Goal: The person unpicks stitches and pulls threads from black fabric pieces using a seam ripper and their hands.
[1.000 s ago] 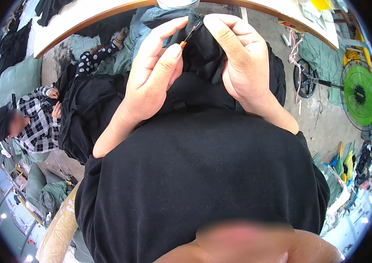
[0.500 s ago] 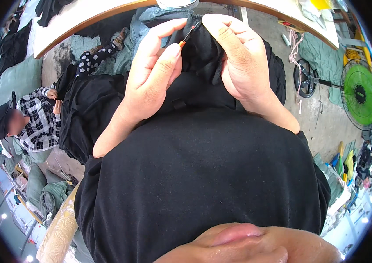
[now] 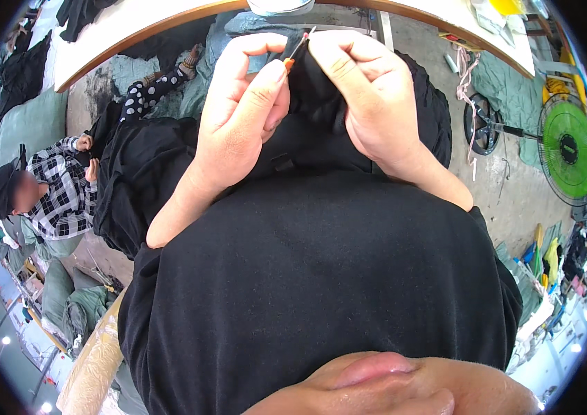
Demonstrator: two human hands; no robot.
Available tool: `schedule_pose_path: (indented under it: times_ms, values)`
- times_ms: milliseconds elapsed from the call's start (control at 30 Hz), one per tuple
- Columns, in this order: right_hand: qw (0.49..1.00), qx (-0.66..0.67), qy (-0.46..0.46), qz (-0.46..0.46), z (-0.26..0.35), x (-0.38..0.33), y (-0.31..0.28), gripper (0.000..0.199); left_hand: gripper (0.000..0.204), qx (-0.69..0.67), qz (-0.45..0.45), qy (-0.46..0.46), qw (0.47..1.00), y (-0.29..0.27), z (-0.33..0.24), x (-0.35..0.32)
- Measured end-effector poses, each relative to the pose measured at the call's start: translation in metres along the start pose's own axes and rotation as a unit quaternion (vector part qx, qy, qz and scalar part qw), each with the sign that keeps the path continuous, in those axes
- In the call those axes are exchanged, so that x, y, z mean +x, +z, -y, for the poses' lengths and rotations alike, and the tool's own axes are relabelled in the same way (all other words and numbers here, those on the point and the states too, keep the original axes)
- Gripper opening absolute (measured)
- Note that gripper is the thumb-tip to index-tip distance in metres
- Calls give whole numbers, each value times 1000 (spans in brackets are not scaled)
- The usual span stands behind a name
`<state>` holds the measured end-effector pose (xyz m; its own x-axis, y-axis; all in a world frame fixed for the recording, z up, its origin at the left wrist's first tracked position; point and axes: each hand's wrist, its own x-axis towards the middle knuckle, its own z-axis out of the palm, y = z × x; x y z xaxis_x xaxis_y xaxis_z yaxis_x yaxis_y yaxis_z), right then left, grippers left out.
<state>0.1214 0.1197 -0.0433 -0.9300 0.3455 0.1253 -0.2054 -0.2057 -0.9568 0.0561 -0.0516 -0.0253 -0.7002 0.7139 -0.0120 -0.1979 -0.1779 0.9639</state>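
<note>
A small seam ripper [image 3: 289, 64] with an orange handle and a thin forked metal tip is pinched in my left hand [image 3: 238, 121]. A red bead shows on one prong. The tip points up and right, right beside the thumb and fingertips of my right hand [image 3: 380, 93]. Those fingers are closed on the edge of a black garment [image 3: 318, 90], which hangs down between my hands over my lap. My right fingers partly cover the fabric edge, and I cannot make out whether the tip is in the cloth.
Ahead stands a white table [image 3: 169, 17] with a wooden edge and a round container [image 3: 281, 7] on it. At left, a person [image 3: 61, 187] in a checked shirt handles dark cloth. A green fan [image 3: 568, 146] stands at right. Cloth heaps [image 3: 27, 138] lie around.
My right hand has shifted left and slightly down with the fabric edge. The seam ripper's tip has moved a little up, closer to my right fingertips.
</note>
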Motion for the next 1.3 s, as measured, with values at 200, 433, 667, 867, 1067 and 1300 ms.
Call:
schedule_pose_path:
  times_ms: [200, 433, 667, 867, 1067, 1300]
  values:
    - [995, 91, 15, -25, 1, 1, 1, 18, 43, -32, 7, -11, 999, 1, 0, -1]
    - [995, 88, -17, -45, 0, 4, -2, 19, 46, -19, 28, 5, 999, -2, 4, 0]
    - [998, 42, -26, -46, 1, 1, 1, 19, 44, 2, 23, 11, 1000, -2, 6, -1]
    - [999, 35, -26, -31, -1, 2, 0, 19, 44, 33, 11, 20, 999, 1, 6, 0]
    - [994, 100, 15, -49, 0, 3, 3, 18, 41, 42, 17, 24, 999, -3, 9, 2]
    - [999, 51, 13, -8, -1, 6, 0, 18, 36, -28, 10, 8, 1000, -6, 8, 3]
